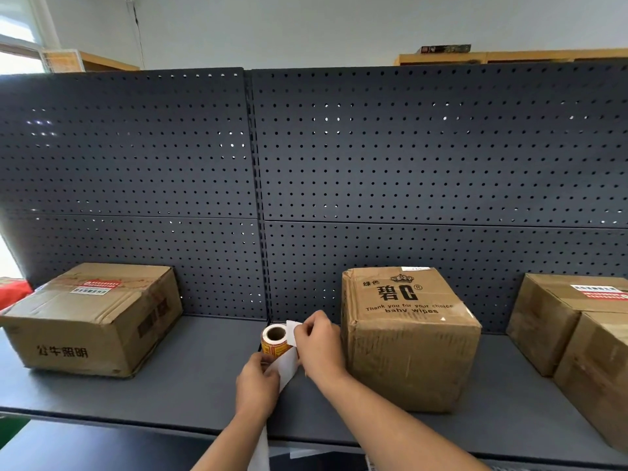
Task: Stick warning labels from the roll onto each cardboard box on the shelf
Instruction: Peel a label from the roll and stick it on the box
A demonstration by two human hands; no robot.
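Note:
A roll of orange-and-red warning labels (275,339) lies on the dark shelf (190,379) between two cardboard boxes. My left hand (256,385) holds the white backing strip (287,367) that trails from the roll down over the shelf's front edge. My right hand (317,345) pinches a white label edge at the top of the roll. The baby-wipes box (407,338) stands just right of my hands. The flat box (95,317) at the left carries a red-and-white label on its top.
Two more cardboard boxes (577,338) stand at the far right, the rear one with a red-and-white label on top. A dark pegboard (306,164) backs the shelf. Red packaging (13,294) shows at the left edge.

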